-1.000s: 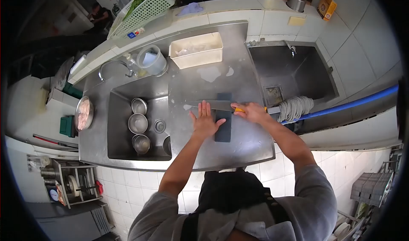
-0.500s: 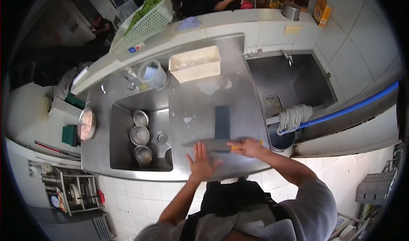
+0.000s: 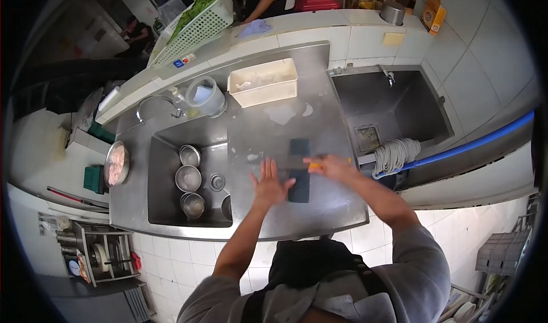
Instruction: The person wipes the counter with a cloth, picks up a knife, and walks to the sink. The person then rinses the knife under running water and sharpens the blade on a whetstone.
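My right hand (image 3: 331, 168) is wrapped around the yellow handle of a knife (image 3: 294, 165). The blade points left and lies across a dark, rectangular sharpening stone (image 3: 299, 192) on the steel counter (image 3: 257, 206). My left hand (image 3: 268, 183) is flat with fingers stretched out, its fingertips at the left part of the blade and its thumb near the stone's edge. Part of the blade is blurred and the fingertips hide its tip.
Left is a sink (image 3: 162, 209) with several metal bowls (image 3: 188, 178). Behind stand a cream bin (image 3: 262, 95) and a plastic bucket (image 3: 205, 100). A bowl of pale meat (image 3: 117, 162) sits far left. A mop head (image 3: 397, 154) hangs by the right sink (image 3: 394, 109). People are beyond the ledge.
Both hands and the knife have moved away from my body along the stone, uncovering its near end. A person behind the ledge has shifted left.
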Available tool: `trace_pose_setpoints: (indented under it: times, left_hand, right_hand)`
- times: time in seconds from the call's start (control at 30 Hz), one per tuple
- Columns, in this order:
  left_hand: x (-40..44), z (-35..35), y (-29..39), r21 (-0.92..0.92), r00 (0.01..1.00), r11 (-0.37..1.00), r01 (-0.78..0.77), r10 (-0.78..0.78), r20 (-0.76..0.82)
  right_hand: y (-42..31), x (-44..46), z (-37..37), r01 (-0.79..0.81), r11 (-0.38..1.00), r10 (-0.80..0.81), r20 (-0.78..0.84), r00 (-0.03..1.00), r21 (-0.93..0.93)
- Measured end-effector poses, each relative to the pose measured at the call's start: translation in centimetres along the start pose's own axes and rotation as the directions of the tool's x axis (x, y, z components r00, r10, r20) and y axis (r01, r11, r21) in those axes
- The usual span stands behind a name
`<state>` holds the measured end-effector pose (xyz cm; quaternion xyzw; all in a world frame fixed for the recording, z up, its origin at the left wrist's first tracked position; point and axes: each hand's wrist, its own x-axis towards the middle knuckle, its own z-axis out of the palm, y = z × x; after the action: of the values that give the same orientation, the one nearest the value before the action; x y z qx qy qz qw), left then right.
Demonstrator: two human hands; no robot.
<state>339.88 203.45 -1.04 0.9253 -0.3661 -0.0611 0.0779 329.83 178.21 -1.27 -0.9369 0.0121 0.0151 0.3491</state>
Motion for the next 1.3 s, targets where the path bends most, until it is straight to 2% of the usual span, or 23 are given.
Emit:
trace_pose_setpoints:
  times: [0.03,0.07,0.13,0.17,0.23,0.27,0.33,0.47,0.53,0.57,0.63,0.7,0.83,0.87,0.9,0.93,1.0,1.07,1.1,1.17,1.2,1.27,1.3]
  left_hand:
    - [1.5,0.5,-0.4,0.015,1.000,1.000,-0.019,0.019,-0.023]
    - [1.8,1.1,-0.4,0.020,0.999,0.999,-0.032,0.033,-0.040]
    - [-4.0,-0.2,0.5,-0.030,0.999,1.000,0.000,0.001,0.042]
    - [-7.2,-1.1,1.1,-0.066,0.994,0.998,0.022,-0.015,0.109]
    - [-8.2,-1.1,1.8,-0.050,0.989,0.995,0.081,-0.074,0.132]
    - [-6.5,-1.2,2.0,-0.084,0.993,0.994,0.064,-0.056,0.101]
    - [-0.8,-1.5,1.3,-0.119,0.999,0.993,0.018,-0.013,0.038]
    - [-0.9,-0.5,0.6,-0.094,1.000,0.995,-0.027,0.026,-0.011]
    - [-7.3,-0.4,1.1,-0.108,0.996,0.994,0.002,0.008,0.087]
    - [-6.9,-0.6,1.2,-0.108,0.997,0.994,0.002,0.006,0.075]
    - [-8.0,-0.4,1.9,-0.116,0.996,0.993,0.036,-0.026,0.090]
    - [-0.8,-0.4,1.4,-0.121,1.000,0.993,-0.012,0.009,-0.018]
    - [0.1,-1.4,1.1,-0.163,0.997,0.985,-0.063,0.054,-0.058]
    - [-2.5,-1.7,1.5,-0.162,0.997,0.985,-0.064,0.055,-0.061]
    - [-6.9,-1.5,2.4,-0.117,1.000,0.993,-0.004,0.008,0.031]
    - [-8.7,-1.5,2.7,-0.063,0.992,0.997,0.047,-0.039,0.116]
    - [-6.3,-1.3,2.8,-0.077,0.997,0.997,0.031,-0.025,0.070]
    - [-1.4,-0.8,2.5,-0.135,1.000,0.991,0.005,-0.003,0.015]
    - [1.0,-0.4,2.2,-0.132,1.000,0.991,-0.004,0.006,0.016]
    - [3.6,0.1,2.0,-0.082,0.998,0.996,-0.048,0.043,-0.051]
    - [1.6,0.3,2.0,-0.081,0.998,0.996,-0.046,0.043,-0.045]
    - [-4.7,0.3,2.6,-0.145,1.000,0.989,-0.030,0.029,-0.006]
    - [-6.3,0.2,3.1,-0.142,0.999,0.989,-0.033,0.031,-0.017]
  right_hand:
    - [0.1,1.1,-0.8,-0.110,0.993,0.113,0.062,0.992,-0.047]
    - [-0.8,-0.1,-0.7,-0.111,0.993,0.115,0.077,0.990,-0.050]
    - [-3.8,-3.5,-0.3,-0.228,0.966,0.251,0.238,0.938,-0.119]
    - [-4.0,-4.7,1.0,-0.213,0.968,0.240,0.244,0.940,-0.134]
    - [-3.0,-6.8,3.8,0.072,0.951,-0.050,0.080,0.996,-0.301]
    - [-1.2,-5.9,4.1,0.063,0.985,-0.066,-0.008,0.998,-0.163]
    - [-1.4,-1.7,-0.2,-0.204,0.979,0.201,0.146,0.969,0.004]
    - [-1.9,-1.7,0.3,-0.247,0.960,0.266,0.145,0.953,-0.134]
    - [-1.0,-7.2,5.2,0.095,0.981,-0.106,-0.059,0.993,-0.169]
    - [-3.9,-8.7,3.7,0.019,0.963,-0.006,0.051,0.999,-0.267]
    - [-1.3,-7.2,4.0,0.108,0.974,-0.117,-0.034,0.993,-0.197]
    - [-1.9,-2.3,-1.0,-0.278,0.961,0.266,0.264,0.927,0.007]
    - [-1.3,-1.9,-0.6,-0.205,0.972,0.217,0.113,0.969,-0.114]
    - [-1.4,-5.3,2.3,-0.093,0.984,0.099,0.032,0.995,-0.154]
    - [-1.4,-7.0,3.8,0.018,0.979,-0.028,-0.045,0.999,-0.205]
    - [-1.5,-6.9,3.6,0.022,0.978,-0.034,-0.054,0.998,-0.209]
    - [-2.7,-8.4,3.4,-0.009,0.969,0.012,0.012,1.000,-0.247]
    - [-2.8,-4.0,-1.0,-0.191,0.977,0.201,0.113,0.973,-0.092]
    - [-3.0,-2.3,-2.4,-0.197,0.976,0.206,0.107,0.973,-0.089]
    - [-3.4,-0.1,-4.0,-0.362,0.894,0.409,0.151,0.900,-0.263]
    - [-2.4,-1.7,-2.0,-0.364,0.894,0.411,0.156,0.898,-0.260]
    - [0.5,-7.5,4.3,-0.226,0.957,0.232,0.018,0.972,-0.182]
    - [-2.6,-9.8,3.5,-0.070,0.974,0.075,0.012,0.997,-0.215]
